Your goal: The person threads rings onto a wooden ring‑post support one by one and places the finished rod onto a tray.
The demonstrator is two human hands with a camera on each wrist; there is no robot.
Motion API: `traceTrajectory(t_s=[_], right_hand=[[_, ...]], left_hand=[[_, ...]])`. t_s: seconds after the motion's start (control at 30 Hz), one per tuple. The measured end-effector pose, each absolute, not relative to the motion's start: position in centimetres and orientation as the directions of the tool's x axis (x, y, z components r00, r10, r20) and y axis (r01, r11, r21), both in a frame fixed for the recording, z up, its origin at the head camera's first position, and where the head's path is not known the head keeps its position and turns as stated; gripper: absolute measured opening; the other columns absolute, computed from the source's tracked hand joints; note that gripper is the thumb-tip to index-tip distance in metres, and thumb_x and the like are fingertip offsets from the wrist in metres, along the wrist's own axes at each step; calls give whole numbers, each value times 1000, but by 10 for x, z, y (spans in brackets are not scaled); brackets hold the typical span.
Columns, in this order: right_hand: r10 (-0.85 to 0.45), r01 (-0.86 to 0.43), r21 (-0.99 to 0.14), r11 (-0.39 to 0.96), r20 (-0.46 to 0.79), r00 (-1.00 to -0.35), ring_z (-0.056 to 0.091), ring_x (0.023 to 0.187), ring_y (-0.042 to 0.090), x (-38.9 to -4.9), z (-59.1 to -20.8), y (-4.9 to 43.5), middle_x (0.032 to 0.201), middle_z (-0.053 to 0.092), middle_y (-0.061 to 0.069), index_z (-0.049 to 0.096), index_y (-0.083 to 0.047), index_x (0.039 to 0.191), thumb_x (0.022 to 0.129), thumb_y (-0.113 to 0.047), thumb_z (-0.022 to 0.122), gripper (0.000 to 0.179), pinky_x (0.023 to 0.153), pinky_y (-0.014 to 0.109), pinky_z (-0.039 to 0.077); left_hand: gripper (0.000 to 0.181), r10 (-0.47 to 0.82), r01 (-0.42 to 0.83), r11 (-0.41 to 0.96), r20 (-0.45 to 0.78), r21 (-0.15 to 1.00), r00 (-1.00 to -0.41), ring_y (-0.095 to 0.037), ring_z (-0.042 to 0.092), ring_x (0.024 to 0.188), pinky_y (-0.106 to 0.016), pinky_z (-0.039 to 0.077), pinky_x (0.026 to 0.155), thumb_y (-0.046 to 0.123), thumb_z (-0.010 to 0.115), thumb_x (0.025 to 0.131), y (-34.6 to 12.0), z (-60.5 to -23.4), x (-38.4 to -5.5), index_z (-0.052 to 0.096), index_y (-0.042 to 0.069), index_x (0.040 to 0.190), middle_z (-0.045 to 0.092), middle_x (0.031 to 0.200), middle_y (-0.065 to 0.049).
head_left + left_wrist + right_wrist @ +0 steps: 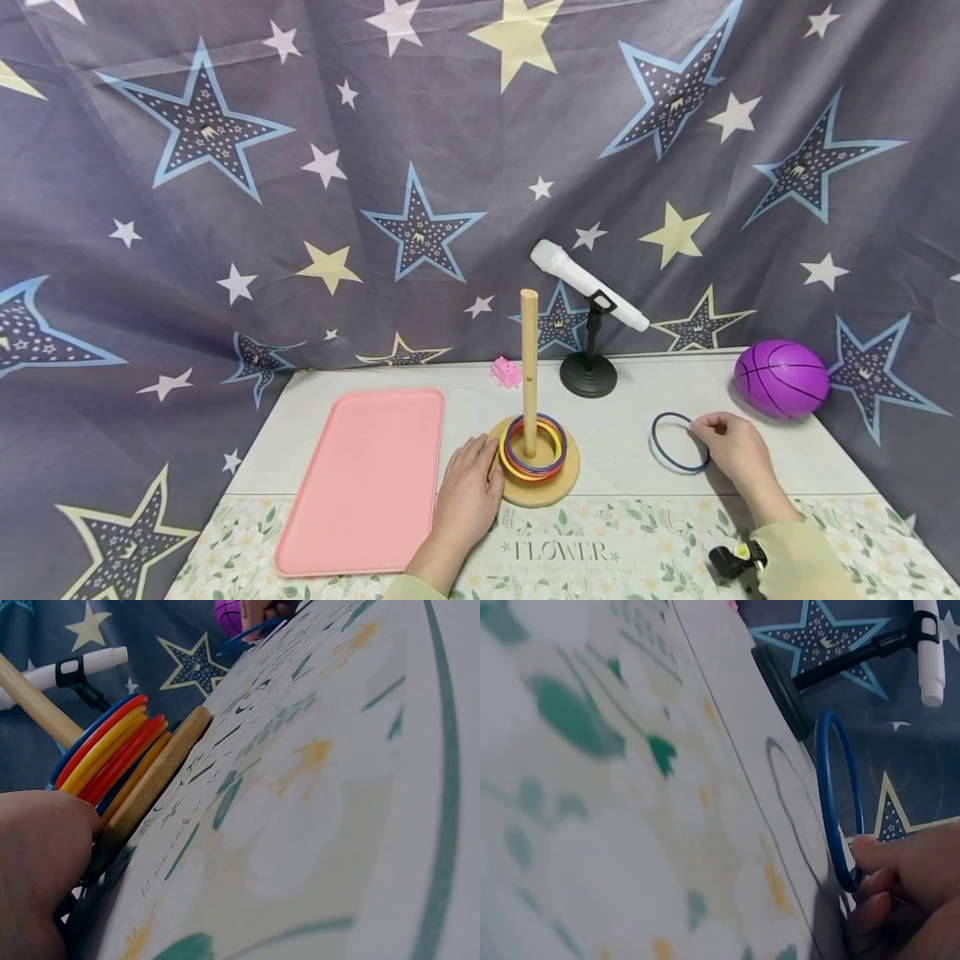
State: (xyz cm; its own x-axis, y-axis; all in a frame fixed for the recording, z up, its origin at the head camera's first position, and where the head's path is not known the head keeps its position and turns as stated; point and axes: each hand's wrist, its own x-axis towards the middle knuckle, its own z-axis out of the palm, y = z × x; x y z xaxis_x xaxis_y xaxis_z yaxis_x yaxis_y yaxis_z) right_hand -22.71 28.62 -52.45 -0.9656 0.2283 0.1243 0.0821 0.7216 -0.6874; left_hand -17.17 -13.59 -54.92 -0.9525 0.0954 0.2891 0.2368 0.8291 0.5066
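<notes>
A wooden ring-toss stand has an upright peg (pixel 529 358) on a round base (pixel 542 494). Blue, red and yellow rings (pixel 112 754) lie stacked around the peg on that base. My left hand (pixel 471 492) rests at the left edge of the base, fingers extended and thumb beside the rings. To the right, my right hand (pixel 737 454) pinches a blue ring (pixel 826 787) between thumb and fingers. In the right wrist view the ring stands tilted above the white cloth, its shadow falling on it.
A pink tray (pixel 360 483) lies left of the stand. Behind are a small pink toy (pixel 506 372) and a white microphone (pixel 585 279) on a black stand (pixel 588 377). A purple ball (pixel 782 379) sits at the back right. A starry curtain (pixel 450 125) hangs behind the table.
</notes>
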Motion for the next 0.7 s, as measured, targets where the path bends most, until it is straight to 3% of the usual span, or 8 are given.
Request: traceTrajectory(t_s=[0.4,0.57,0.7], right_hand=[[217,42,-760,649,132,-967,67,108,40,-224,-488,262,120,73,27,74,5,120,112,-33,66,39,84,41,50],[188,-35,-773,633,197,-962,71,94,26,-223,-465,249,118,76,23,76,2,118,111,-35,68,38,75,30,54],[180,-74,-796,600,225,-958,64,81,10,-221,-444,237,113,76,19,77,0,117,110,-35,70,37,62,23,53]], left_hand=[[47,92,232,830,286,507,-954,-42,46,155,-58,30,133,20,64,110,-136,-550,-172,64,4,153,55,162,-21],[47,97,239,832,294,500,-951,-42,47,154,-58,31,132,20,65,110,-137,-550,-173,64,3,153,55,162,-22],[47,101,243,833,295,497,-950,-43,47,154,-58,31,132,20,65,110,-137,-550,-172,64,3,153,56,161,-22]])
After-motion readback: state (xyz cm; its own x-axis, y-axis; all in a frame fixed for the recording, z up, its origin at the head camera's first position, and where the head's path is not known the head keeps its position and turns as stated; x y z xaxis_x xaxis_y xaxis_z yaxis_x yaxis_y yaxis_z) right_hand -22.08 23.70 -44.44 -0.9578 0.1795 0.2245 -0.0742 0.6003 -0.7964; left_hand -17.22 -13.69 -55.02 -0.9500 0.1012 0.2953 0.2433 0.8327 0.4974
